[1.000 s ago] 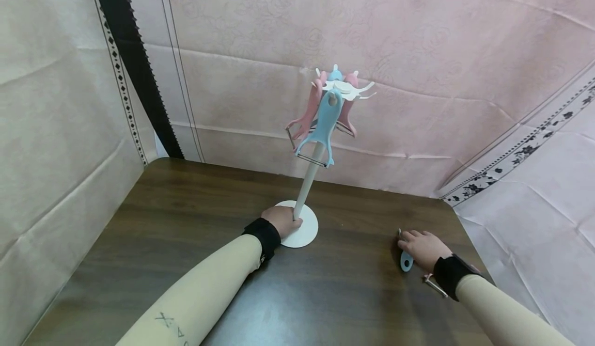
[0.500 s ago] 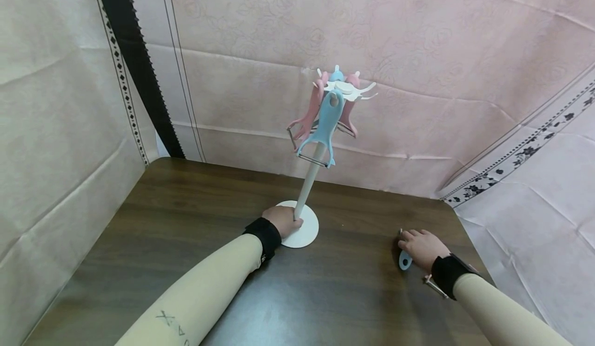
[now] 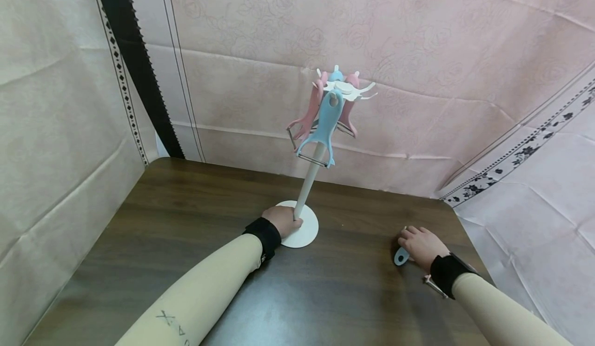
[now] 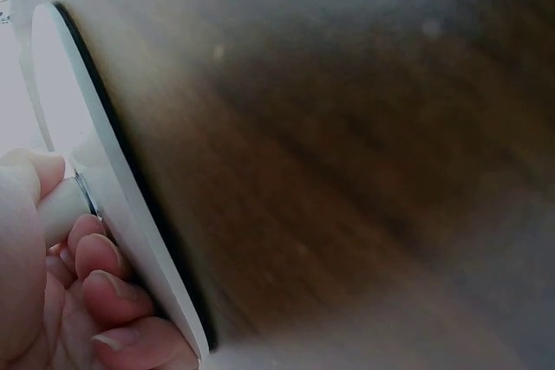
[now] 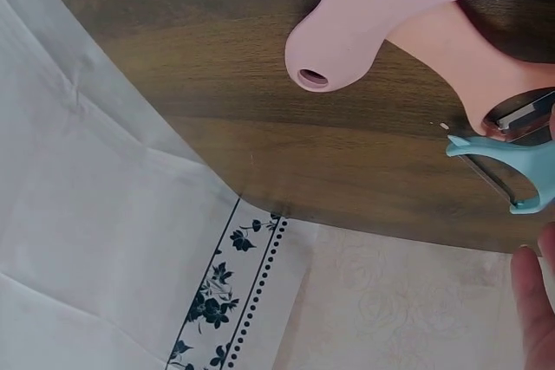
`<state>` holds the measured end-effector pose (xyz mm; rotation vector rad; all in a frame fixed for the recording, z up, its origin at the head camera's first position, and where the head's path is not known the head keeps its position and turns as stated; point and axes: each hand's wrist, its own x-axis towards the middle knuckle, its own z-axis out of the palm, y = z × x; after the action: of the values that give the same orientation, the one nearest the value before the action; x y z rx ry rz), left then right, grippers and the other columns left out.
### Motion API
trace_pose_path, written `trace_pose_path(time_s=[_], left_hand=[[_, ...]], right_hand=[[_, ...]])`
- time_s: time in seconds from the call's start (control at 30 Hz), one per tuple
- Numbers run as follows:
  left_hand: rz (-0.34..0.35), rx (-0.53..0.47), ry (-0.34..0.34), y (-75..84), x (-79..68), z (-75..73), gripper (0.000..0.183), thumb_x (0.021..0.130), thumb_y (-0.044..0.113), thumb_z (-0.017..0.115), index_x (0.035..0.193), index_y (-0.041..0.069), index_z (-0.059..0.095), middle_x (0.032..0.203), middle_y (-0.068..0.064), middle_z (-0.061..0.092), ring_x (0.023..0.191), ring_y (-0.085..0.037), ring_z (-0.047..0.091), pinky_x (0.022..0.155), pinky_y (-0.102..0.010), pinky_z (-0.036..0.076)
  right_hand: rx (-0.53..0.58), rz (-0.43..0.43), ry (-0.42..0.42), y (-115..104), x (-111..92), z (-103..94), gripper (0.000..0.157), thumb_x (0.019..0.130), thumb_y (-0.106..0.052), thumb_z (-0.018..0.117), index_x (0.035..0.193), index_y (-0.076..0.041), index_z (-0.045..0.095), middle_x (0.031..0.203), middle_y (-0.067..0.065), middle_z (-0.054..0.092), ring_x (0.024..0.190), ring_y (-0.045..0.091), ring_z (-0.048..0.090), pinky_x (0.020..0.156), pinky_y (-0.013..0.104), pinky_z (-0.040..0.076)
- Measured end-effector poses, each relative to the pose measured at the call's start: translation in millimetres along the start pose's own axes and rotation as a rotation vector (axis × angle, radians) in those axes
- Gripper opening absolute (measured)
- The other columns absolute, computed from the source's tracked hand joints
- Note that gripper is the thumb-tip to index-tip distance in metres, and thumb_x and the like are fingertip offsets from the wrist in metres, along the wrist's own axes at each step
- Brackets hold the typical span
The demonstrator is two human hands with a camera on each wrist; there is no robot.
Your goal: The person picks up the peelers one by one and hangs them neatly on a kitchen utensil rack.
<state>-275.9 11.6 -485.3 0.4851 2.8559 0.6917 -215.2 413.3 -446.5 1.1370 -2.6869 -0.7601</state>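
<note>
- The left hand (image 3: pixel 281 220) grips the white post (image 3: pixel 312 177) low down, just above the round white base (image 3: pixel 308 234); its fingers (image 4: pixel 118 296) curl round the post, close beside the base.
- The base stands on the brown wood-grain desk (image 3: pixel 344 289), near its far edge.
- White hooks (image 3: pixel 347 91) spread from the top of the post, some of them sticking out to the right.
- Peelers hang there: a front blue peeler (image 3: pixel 329 112), a left pink peeler (image 3: pixel 313 109), a right pink peeler (image 3: pixel 347 112) and a rear blue peeler (image 3: pixel 336 75), mostly hidden.
- The right hand (image 3: pixel 424 249) is over a loose blue peeler (image 5: pixel 539 164) at the right side of the desk, the handle end showing beside the hand; whether its fingers grasp the peeler or only touch it, I cannot tell, since the contact is hidden.
- In the right wrist view, a mauve-pink peeler (image 5: pixel 364 16) lies partly across a peach peeler (image 5: pixel 460 56), whose head is right beside the loose blue peeler.
- Both wrists wear black bands (image 3: pixel 264 237); the left sleeve (image 3: pixel 204 284) bears dark marks.
- Pale patterned cloth (image 3: pixel 241 93) hangs behind the desk.
</note>
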Motion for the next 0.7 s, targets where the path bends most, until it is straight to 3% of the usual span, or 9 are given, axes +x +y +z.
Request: trace_pose_path(time_s=[0.43,0.7], left_hand=[[-0.004,-0.008,-0.003,3.3,-5.5,-5.4,0.026,0.094,0.036,0.057,0.097,0.014,0.071,0.077,0.003,0.066,0.068,-0.015,0.057,0.066,-0.034,0.046],[-0.001,-0.009,0.002,4.1,-7.2,-6.0,0.028,0.094,0.035,0.057,0.100,0.012,0.071,0.083,0.000,0.068,0.071,-0.017,0.058,0.069,-0.036,0.047]], right_hand=[[-0.022,0.001,0.007,1.2,3.0,1.5,0.038,0.059,-0.014,0.086,0.088,-0.008,0.063,0.088,0.008,0.061,0.093,0.030,0.060,0.080,0.045,0.045],[-0.051,-0.029,0.012,-1.1,1.5,-1.2,0.034,0.059,-0.017,0.086,0.080,-0.010,0.060,0.081,0.006,0.062,0.088,0.029,0.060,0.083,0.046,0.042]])
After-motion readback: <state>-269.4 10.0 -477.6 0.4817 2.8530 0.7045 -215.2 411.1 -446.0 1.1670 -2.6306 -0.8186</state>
